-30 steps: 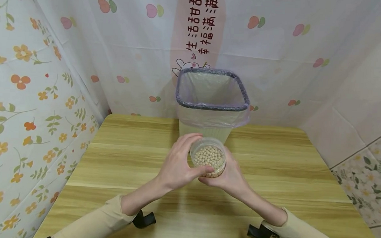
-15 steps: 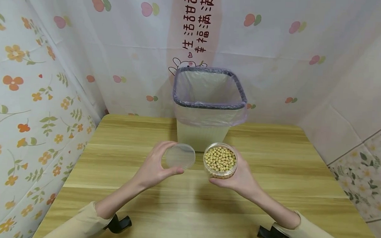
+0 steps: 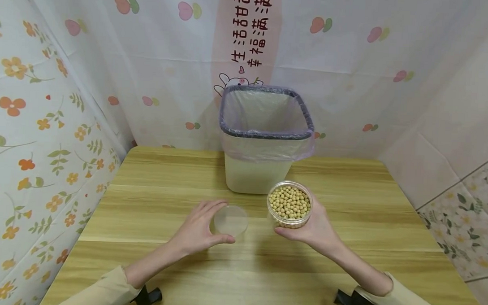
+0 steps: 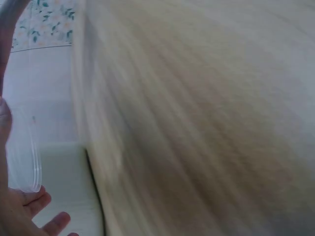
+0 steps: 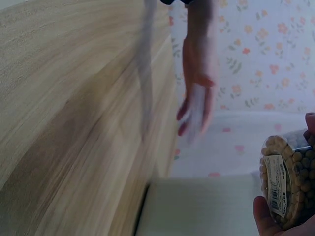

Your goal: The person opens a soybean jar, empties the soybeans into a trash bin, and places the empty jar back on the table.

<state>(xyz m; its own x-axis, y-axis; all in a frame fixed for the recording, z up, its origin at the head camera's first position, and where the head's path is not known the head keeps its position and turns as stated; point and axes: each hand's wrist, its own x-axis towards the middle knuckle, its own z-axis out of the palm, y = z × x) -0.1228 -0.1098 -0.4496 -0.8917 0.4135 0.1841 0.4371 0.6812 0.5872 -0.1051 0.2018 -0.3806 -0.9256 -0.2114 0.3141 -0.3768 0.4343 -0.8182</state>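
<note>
My left hand (image 3: 201,227) holds a round, see-through plastic lid (image 3: 231,223) by its edge between thumb and fingers, low over the table. In the left wrist view the same lid (image 4: 23,152) shows at the left edge, against my fingers (image 4: 38,201). My right hand (image 3: 314,224) grips a clear plastic jar (image 3: 290,221), its uncovered mouth facing up. Round, pale yellow dried beans (image 3: 290,201) fill it close to the rim. A white printed label (image 5: 276,184) shows on the jar's side in the right wrist view.
Behind the hands, at the table's back, stands a cream waste bin (image 3: 255,175) lined with a thin purplish bag (image 3: 268,149). Patterned cloth (image 3: 162,69) hangs behind and at the left. The wooden table (image 3: 154,185) stretches to both sides of the bin.
The lid has come off the jar. My left hand has carried it left and then down towards the table, while my right hand has moved the jar to the right.
</note>
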